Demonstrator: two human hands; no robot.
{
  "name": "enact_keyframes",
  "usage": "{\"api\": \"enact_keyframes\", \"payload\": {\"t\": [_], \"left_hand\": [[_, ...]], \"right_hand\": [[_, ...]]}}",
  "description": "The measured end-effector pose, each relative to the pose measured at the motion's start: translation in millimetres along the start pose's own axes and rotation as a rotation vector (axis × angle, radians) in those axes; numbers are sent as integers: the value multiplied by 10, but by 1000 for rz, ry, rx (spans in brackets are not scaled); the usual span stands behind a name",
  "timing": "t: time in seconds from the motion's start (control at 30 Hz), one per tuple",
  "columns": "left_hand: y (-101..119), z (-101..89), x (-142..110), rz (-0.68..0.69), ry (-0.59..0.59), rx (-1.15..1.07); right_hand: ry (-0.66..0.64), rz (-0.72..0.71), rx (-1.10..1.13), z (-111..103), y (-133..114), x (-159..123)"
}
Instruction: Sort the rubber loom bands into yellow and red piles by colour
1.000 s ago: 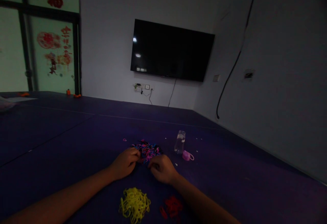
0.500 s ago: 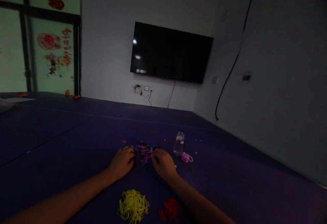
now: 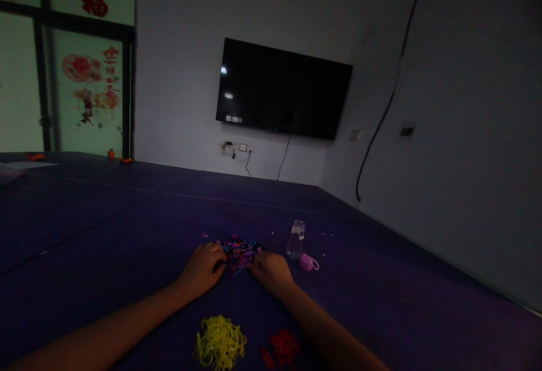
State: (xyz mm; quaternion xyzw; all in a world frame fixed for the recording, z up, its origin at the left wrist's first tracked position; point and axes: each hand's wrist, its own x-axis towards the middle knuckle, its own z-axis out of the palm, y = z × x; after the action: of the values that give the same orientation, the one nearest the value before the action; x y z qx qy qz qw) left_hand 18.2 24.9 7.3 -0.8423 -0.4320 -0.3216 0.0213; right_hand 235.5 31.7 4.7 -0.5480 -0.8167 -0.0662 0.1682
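A loose pile of small mixed-colour rubber bands [image 3: 240, 253], mostly pink, blue and black, lies on the purple surface between my two hands. My left hand [image 3: 204, 268] is at the pile's left edge, its fingers curled down with the thumb below. Against the right edge rests my right hand [image 3: 272, 272], fingers bent together at the bands. What either set of fingertips grips is too dark and small to make out. Nearer to me are a heap of yellow bands [image 3: 220, 341] and a smaller heap of red ones [image 3: 284, 348], which neither hand touches.
Right of the pile stands a clear bottle [image 3: 296, 240], uncapped, with a pink looped lid [image 3: 307, 262] beside it. Small white scraps and one pink band [image 3: 204, 234] lie about. Farther back are orange pieces [image 3: 126, 160], a wall-mounted television [image 3: 283, 88] and a hanging cable [image 3: 378, 125].
My hands drew slightly apart at the pile, then the right fingers closed in at its edge again. The mixed pile's shape shifted a little. The view tilted slightly.
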Motion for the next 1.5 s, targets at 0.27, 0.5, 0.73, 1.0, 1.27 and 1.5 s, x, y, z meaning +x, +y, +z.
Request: {"api": "enact_keyframes", "payload": {"t": [0.27,0.5,0.73,1.0,1.27,1.5], "left_hand": [[-179,-3,64,-462,242,-479],[-314,39,79,-604,360,-677],[-299,78,91,-623,342,-833],[-260,123,125,-588,267,-944],[-337,109,106,-556,285,-761],[-407,130,69,-501,260,-509]], "right_hand": [[125,-187,50,-62,-23,-45],[73,-511,69,-93,-133,-94],[94,-358,5,-97,-134,-76],[94,-441,73,-78,-123,-80],[64,-343,25,-33,-99,-62],[75,-294,17,-18,-80,-56]]}}
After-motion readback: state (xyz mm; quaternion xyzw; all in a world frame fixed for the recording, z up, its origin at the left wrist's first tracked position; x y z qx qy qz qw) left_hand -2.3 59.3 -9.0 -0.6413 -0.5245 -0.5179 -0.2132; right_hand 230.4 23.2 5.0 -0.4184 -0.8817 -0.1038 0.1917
